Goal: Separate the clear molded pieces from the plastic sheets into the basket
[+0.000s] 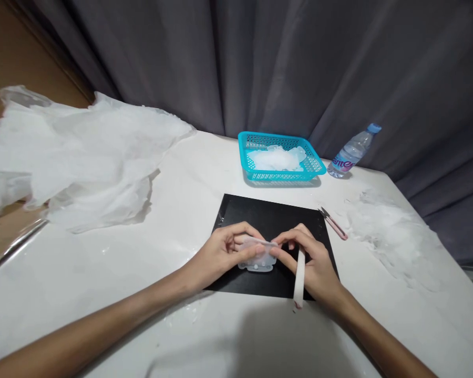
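Between my two hands is a small, translucent white fabric piece with a scalloped lower edge and small pale dots, held just above a black mat. My left hand pinches its left and top part between thumb and fingers. At its right corner, the thumb and forefinger of my right hand are closed on the edge. A slim whitish stick with a reddish lower end is also tucked in my right hand, pointing toward me. Its upper end is hidden by the fingers, so its kind is unclear.
Thread snips lie at the mat's right edge. Behind stand a turquoise basket with white pieces inside and a water bottle. Sheer white fabric is heaped at left, and thin white scraps lie at right.
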Available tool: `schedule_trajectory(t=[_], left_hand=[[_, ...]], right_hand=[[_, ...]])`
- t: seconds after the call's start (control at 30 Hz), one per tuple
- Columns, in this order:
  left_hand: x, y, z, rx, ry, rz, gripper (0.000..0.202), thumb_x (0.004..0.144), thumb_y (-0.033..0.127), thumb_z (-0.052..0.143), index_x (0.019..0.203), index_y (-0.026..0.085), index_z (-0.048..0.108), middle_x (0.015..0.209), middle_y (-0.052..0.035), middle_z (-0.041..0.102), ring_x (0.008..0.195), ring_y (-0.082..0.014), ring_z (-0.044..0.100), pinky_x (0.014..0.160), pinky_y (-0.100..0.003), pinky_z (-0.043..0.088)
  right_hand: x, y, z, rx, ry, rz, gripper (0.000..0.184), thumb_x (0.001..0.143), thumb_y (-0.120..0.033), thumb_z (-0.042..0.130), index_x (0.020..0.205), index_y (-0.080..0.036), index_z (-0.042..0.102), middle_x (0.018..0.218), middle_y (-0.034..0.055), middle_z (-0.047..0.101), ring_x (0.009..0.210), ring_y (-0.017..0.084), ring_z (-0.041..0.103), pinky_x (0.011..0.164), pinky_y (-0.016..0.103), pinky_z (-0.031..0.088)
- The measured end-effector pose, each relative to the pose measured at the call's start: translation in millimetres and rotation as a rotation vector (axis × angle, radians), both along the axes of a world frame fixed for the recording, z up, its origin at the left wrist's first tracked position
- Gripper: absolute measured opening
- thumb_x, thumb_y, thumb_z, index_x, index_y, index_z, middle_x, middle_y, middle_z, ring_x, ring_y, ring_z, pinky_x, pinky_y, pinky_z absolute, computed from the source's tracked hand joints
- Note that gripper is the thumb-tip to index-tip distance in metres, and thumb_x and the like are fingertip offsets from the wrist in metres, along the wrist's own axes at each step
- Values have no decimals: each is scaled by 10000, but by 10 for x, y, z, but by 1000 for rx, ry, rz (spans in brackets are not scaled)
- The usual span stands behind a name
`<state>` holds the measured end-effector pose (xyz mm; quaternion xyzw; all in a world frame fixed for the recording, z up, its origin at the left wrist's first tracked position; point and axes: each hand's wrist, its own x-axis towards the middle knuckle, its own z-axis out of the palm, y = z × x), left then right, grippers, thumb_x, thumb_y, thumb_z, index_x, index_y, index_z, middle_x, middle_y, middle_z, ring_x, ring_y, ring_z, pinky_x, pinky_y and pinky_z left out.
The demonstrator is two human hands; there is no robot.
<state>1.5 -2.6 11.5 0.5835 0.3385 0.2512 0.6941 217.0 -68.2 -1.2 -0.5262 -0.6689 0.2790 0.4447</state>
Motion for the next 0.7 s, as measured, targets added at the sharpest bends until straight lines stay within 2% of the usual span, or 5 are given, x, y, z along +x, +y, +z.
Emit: schedule_trajectory(t=[0.23,0.33,0.43,0.57,0.7], left_hand=[[-16,9,5,47,-46,30,217,866,334,808,910,144,712,713,8,685,619,-88,591,591,-192,448],[-34,9,-30,41,-82,69,249,840,326,837,846,150,662,770,-32,748,654,-118,667,601,-204,490],[-41,31,-57,-7,-165,122,330,808,291,874,782,168,569,898,-59,790,778,-162,744,694,-242,563],[-21,70,-50,-93,-254,172,399,786,222,893,735,176,499,878,-28,764,952,-191,763,805,-251,587],[-14,118,-49,-114,-283,169,383,762,199,905,851,187,534,848,-1,728,846,-158,746,723,-225,582]], right_hand=[[10,-24,57,91,-21,-2,38,965,-289,724,997,-269,718,862,14,667,811,186,545,733,327,485],[16,-20,51,57,-48,40,187,899,-316,807,1043,-264,700,872,10,691,839,192,566,752,332,496],[-9,-23,18,20,-62,109,268,821,-314,881,1014,-252,705,884,2,689,839,178,585,751,309,507],[-75,-21,-35,74,-57,86,149,874,-220,817,975,-238,709,863,0,658,794,157,581,715,287,499],[-103,-41,-31,124,-41,35,70,926,-190,746,938,-236,694,826,-4,655,764,155,562,683,283,477]])
